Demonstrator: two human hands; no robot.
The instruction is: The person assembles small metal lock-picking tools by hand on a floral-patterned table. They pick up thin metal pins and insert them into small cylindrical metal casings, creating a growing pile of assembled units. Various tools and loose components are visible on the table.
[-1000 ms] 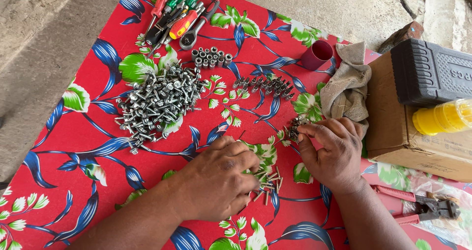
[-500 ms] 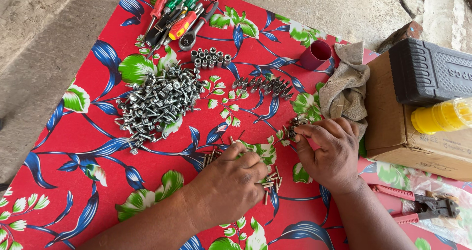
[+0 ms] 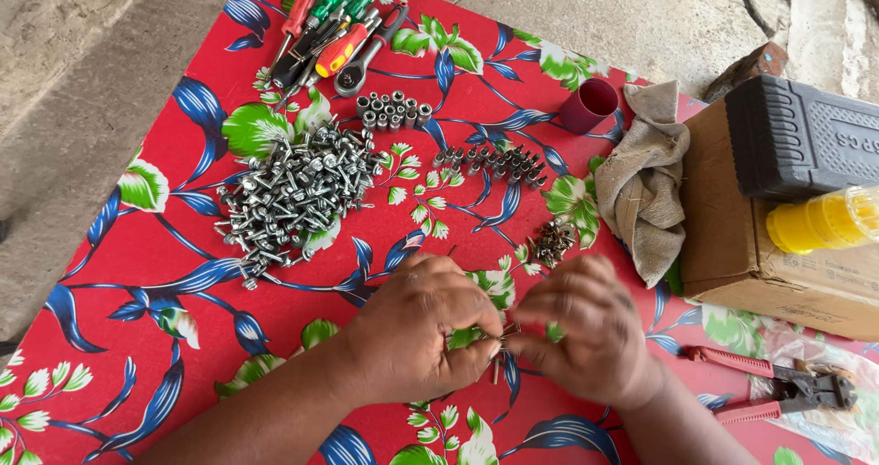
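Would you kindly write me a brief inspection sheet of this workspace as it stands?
Surface: red floral cloth.
Job's things: small screws pinched between both hands.
Clutter: big screw pile, sockets, screwdrivers, rag, cardboard box, red-handled pliers.
Grippers: left hand and right hand closed, fingertips meeting.
Cables: nothing seen.
Surroundings: concrete floor.

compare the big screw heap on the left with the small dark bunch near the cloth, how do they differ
The big screw heap is bright silver; the small dark bunch is brownish. The heap is far larger and spreads wide, while the bunch is compact. The heap lies left of both hands; the bunch sits just above the right hand. Both lie loose on the red floral cloth.
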